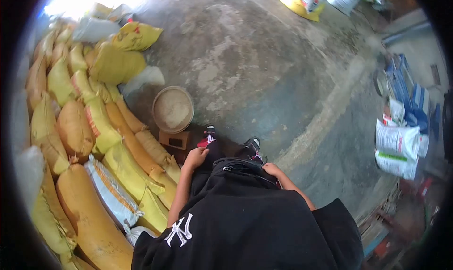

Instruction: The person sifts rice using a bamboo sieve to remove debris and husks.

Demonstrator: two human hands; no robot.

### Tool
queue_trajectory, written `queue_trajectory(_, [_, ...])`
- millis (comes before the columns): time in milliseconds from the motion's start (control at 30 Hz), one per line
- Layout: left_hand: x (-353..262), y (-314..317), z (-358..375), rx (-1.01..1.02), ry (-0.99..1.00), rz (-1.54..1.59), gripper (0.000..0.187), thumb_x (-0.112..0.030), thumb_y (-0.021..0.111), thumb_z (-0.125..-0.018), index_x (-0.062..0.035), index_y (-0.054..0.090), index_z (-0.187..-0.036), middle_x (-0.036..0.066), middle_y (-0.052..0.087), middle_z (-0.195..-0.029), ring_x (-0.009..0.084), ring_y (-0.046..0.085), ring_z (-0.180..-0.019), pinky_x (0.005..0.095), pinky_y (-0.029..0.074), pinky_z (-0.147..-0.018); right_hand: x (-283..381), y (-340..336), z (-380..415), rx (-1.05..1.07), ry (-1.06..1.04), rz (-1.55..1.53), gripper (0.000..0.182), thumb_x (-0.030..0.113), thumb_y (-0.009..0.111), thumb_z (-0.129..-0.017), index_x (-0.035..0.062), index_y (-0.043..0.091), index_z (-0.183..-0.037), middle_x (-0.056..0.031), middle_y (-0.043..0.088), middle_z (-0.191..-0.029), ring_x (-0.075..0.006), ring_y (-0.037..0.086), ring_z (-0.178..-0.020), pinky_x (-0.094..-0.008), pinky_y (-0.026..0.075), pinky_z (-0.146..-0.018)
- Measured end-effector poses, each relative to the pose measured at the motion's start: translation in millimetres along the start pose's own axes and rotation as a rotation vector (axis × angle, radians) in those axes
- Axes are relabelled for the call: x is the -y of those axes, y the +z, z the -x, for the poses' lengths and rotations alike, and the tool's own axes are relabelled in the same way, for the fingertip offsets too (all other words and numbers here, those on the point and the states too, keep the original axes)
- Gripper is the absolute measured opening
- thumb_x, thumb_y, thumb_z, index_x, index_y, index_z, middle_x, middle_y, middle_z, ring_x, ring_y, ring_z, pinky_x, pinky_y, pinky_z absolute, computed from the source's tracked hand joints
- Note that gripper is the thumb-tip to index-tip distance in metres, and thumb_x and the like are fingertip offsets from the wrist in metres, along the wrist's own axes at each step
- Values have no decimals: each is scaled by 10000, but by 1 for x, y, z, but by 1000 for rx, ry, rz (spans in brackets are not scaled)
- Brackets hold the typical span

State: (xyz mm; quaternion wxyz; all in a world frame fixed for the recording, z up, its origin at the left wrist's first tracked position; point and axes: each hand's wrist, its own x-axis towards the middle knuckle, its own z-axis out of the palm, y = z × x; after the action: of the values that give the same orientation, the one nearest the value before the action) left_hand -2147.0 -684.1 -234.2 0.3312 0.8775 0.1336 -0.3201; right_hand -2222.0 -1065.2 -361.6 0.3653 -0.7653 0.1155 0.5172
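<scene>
My left hand (pixel 197 157) is closed beside my left leg, near the wooden base (pixel 175 140) of what looks like a scale. Whatever it may hold is hidden. At my waist sits a black bag with a zip (pixel 238 165). My right hand (pixel 271 170) is closed at the right edge of that bag and appears to pinch it. On the wooden base rests a round basin (pixel 173 109) with pale, grain-like contents. Both my feet, in dark sandals (pixel 253 142), stand on the concrete just beyond the bag.
Stacked full yellow and orange sacks (pixel 94 213) fill the left side, with a white sack (pixel 113 189) among them. White printed bags (pixel 397 149) lie at the right near blue packages (pixel 401 81). More sacks (pixel 302 3) stand at the far right. Concrete floor (pixel 226 57) lies between.
</scene>
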Motion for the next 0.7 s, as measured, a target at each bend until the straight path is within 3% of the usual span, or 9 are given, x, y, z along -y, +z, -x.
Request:
queue_trajectory(100, [47, -5, 6, 38, -10, 6, 372, -347, 516, -866, -29, 644, -1010, 219, 625, -979, 364, 591, -961, 415, 456, -844, 30, 18, -11, -11, 27, 78, 379, 331, 516, -799, 42, 661, -996, -172, 653, -990, -288, 617, -936, -364, 461, -815])
queue_trajectory(267, [151, -34, -6, 84, -52, -16, 386, -356, 509, -853, -21, 654, -978, 228, 620, -978, 378, 587, -957, 427, 452, -852, 73, 67, -52, -138, 27, 264, 410, 346, 457, -824, 34, 662, -992, -185, 652, -962, -344, 612, -927, -391, 470, -815])
queue_trajectory(400, [250, -61, -38, 132, -83, -60, 398, -364, 511, -839, -22, 655, -982, 226, 620, -985, 375, 586, -962, 425, 452, -860, 170, 85, -71, -64, 209, 139, 386, 351, 456, -814, 29, 664, -863, -178, 661, -882, -327, 632, -885, -407, 479, -811])
queue_trajectory(467, [274, -88, -50, 120, -192, 22, 400, -358, 504, -836, -18, 652, -986, 218, 628, -979, 358, 597, -954, 415, 460, -846, 174, 103, -118, -216, -21, 430, 364, 356, 487, -787, 44, 669, -832, -181, 658, -896, -329, 629, -886, -406, 487, -798])
queue_trajectory(500, [293, -92, -62, 88, -197, 45, 400, -358, 504, -836, -18, 652, -986, 218, 628, -979, 358, 597, -954, 415, 460, -846, 186, 103, -141, -219, -48, 459, 364, 356, 487, -787, 44, 669, -832, -181, 658, -896, -329, 629, -886, -406, 487, -798])
queue_trajectory(567, [346, -87, -83, -23, -403, 231, 405, -358, 499, -834, -12, 652, -979, 212, 638, -962, 350, 607, -938, 407, 466, -833, 211, 112, -185, -227, 41, 500, 353, 361, 518, -759, 67, 686, -858, -183, 654, -929, -344, 621, -899, -411, 489, -799])
queue_trajectory(700, [491, -25, -164, -91, -551, 436, 421, -350, 517, -831, 19, 642, -991, 229, 631, -999, 341, 602, -967, 409, 456, -856, 251, 122, -308, -22, -65, 596, 378, 347, 526, -752, 41, 669, -922, -215, 634, -968, -370, 607, -926, -433, 478, -819])
